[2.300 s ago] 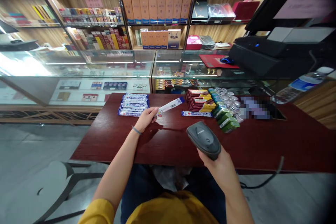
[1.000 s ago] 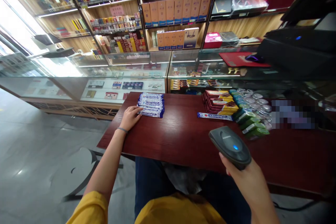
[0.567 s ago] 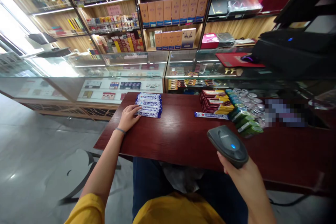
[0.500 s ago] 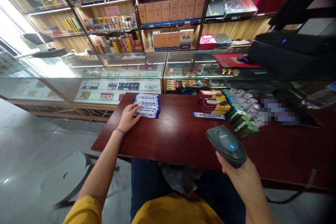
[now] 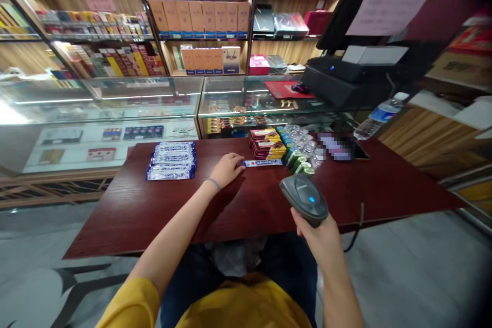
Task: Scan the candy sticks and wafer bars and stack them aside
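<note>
My left hand (image 5: 228,168) reaches across the dark red table (image 5: 154,215). Its fingers curl down onto the left end of a single blue-and-white candy stick (image 5: 264,163), which lies flat on the table. A pile of matching blue-and-white sticks (image 5: 171,161) sits to the left of that hand. My right hand (image 5: 321,236) grips a grey handheld barcode scanner (image 5: 303,199) with a blue light, held above the table's near edge and facing toward the stick.
Right of the stick are a stack of red-and-yellow bars (image 5: 267,142), green packs (image 5: 300,161) and small round tins (image 5: 303,139). Behind stand a glass display counter (image 5: 115,107), stocked shelves, a black till unit (image 5: 346,74) and a water bottle (image 5: 378,115).
My left hand left the pile of blue-and-white sticks and moved right to the single stick. The view swung right. The scanner stays in my right hand.
</note>
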A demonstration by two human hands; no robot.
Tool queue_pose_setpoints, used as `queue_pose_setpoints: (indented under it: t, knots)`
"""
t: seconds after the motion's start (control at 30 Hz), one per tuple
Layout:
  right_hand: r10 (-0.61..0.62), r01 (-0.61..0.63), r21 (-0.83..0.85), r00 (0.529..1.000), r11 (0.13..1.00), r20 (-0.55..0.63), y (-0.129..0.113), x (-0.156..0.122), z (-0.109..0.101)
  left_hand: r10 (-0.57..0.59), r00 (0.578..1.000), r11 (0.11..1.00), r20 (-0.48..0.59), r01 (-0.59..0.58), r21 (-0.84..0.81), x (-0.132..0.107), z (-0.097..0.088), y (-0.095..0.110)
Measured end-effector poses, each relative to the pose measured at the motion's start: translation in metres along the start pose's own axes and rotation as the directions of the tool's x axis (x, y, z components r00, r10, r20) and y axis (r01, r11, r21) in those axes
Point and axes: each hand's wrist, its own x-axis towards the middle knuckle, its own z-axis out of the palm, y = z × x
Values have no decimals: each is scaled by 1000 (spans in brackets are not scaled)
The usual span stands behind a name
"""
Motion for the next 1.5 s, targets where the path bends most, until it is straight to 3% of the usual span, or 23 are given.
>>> queue_pose_setpoints:
  t: [0.1,0.23,0.47,0.7,0.93,1.07,1.2,1.37,1.5]
  knots:
    - [21,-20,10,999,1000,-26,-2,-1,-7,-81,994,991,66,73,113,20,23,13]
    - [24,-23,17,999,1000,-46,-5,-3,-13,-170,984,966,51,156,208,29,40,23]
    - [42,-41,28,998,999,-53,-5,-4,-12,-127,991,989,45,123,88,26,36,29]
    - [18,-19,-4,1000,1000,-25,0,-3,-3,-203,975,961,94,217,-174,0,-1,19]
    - [-50,48,35,996,998,77,-8,2,13,-224,974,923,34,223,-314,-47,-69,-31]
    - [-97,92,43,987,995,128,-11,10,25,-311,950,879,-13,282,-385,-69,-87,-55]
    - [-121,116,38,981,992,152,-13,13,33,-413,911,760,-20,332,-558,-78,-87,-61]
    - [-108,103,35,980,994,166,-17,9,38,-481,874,481,65,325,-814,-79,-86,-49]
    - [-78,73,39,985,997,156,-19,6,41,-490,856,251,164,319,-914,-78,-84,-34]
